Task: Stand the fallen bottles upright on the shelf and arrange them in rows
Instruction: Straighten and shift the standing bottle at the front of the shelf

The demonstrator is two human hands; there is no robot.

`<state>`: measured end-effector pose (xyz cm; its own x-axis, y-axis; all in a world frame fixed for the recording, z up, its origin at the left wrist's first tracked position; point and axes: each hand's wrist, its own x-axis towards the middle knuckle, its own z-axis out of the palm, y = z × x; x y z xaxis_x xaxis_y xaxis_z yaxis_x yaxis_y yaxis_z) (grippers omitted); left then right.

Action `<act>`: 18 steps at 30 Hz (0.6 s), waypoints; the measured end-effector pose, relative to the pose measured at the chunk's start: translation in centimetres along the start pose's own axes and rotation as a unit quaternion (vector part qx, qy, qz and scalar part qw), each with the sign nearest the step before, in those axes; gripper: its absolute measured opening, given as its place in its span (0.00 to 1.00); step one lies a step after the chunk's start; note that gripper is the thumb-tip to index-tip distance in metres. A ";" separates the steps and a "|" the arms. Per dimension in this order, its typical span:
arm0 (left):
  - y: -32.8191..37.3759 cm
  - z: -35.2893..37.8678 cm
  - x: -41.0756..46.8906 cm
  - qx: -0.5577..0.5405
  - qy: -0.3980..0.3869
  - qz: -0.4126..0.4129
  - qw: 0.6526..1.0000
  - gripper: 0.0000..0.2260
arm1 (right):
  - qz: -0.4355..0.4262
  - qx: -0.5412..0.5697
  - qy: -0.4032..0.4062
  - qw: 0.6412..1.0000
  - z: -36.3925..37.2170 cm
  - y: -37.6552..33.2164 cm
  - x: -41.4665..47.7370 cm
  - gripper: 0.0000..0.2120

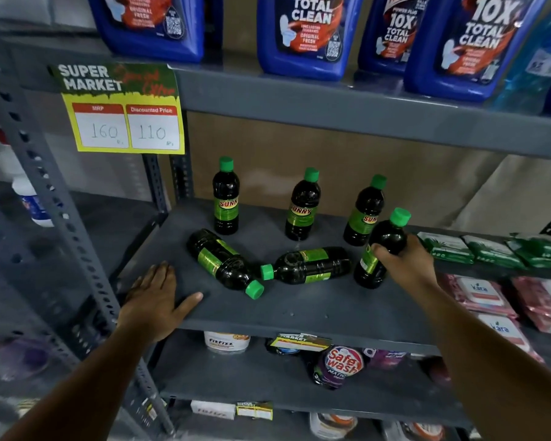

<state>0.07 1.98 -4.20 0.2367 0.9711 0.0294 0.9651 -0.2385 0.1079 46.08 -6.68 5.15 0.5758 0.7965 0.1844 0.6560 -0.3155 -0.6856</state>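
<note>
Dark bottles with green caps and green "Sunny" labels are on a grey metal shelf (pixel 315 313). Three stand upright along the back: a left bottle (pixel 226 198), a middle bottle (pixel 302 206) and a right bottle (pixel 365 213). Two lie on their sides in front: one (pixel 223 262) with its cap toward the front right, one (pixel 309 265) with its cap pointing left. My right hand (pixel 401 261) grips a further bottle (pixel 383 249), which stands slightly tilted with its base on the shelf. My left hand (pixel 155 300) rests flat on the shelf's front left edge, holding nothing.
Large blue "Total Clean" jugs (pixel 303 36) fill the shelf above. A yellow price sign (pixel 121 113) hangs at the upper left. Green packets (pixel 477 249) and pink wipe packs (pixel 490 300) lie to the right. Detergent pouches (pixel 341 364) sit on the shelf below. A perforated upright (pixel 61 218) stands left.
</note>
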 end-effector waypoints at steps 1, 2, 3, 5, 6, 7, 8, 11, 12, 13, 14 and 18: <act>0.0 0.0 0.0 0.000 -0.001 0.000 1.000 0.50 | 0.004 0.003 0.001 1.000 0.1 0.0 0.0 0.22; -0.1 0.0 0.1 0.000 -0.002 0.000 1.000 0.50 | 0.004 0.007 0.005 1.000 0.2 0.1 -0.1 0.26; -0.1 0.0 0.1 0.000 -0.002 -0.001 1.000 0.50 | 0.004 0.008 0.012 1.000 0.5 0.0 -0.2 0.33; 0.0 0.1 0.1 -0.003 0.002 -0.003 1.000 0.49 | 0.026 0.005 0.041 0.999 1.5 -0.2 -0.6 0.45; 0.0 0.1 0.1 -0.005 0.003 -0.004 1.000 0.48 | 0.037 0.011 0.062 0.997 1.9 -0.3 -0.9 0.48; 0.1 0.1 0.1 -0.007 0.002 -0.004 1.000 0.48 | 0.041 0.024 0.082 0.996 2.2 -0.5 -1.0 0.47; 0.1 0.1 0.0 -0.008 0.001 -0.004 1.000 0.48 | 0.039 0.044 0.094 0.994 2.5 -0.5 -1.0 0.44; 0.1 0.0 -0.1 -0.010 -0.004 -0.006 1.000 0.48 | 0.040 0.113 0.101 0.988 3.0 -0.7 -0.9 0.37; 0.1 0.0 -0.1 -0.012 -0.005 -0.007 1.000 0.48 | 0.034 0.119 0.116 0.985 3.2 -0.7 -0.9 0.37; 0.0 0.0 -0.1 -0.012 -0.005 -0.007 1.000 0.48 | 0.031 0.109 0.137 0.984 3.3 -0.8 -0.8 0.39; 0.1 0.0 0.0 -0.012 -0.005 -0.007 1.000 0.48 | 0.033 0.096 0.155 0.983 3.3 -0.9 -0.7 0.42; 0.0 0.2 0.1 -0.019 -0.008 -0.006 1.000 0.49 | 0.039 0.154 0.109 0.981 3.0 -0.5 -0.1 0.42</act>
<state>0.09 2.06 -4.35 0.2270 0.9738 0.0118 0.9632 -0.2263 0.1449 44.24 -5.09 3.35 0.7313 0.6365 0.2452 0.4462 -0.1744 -0.8778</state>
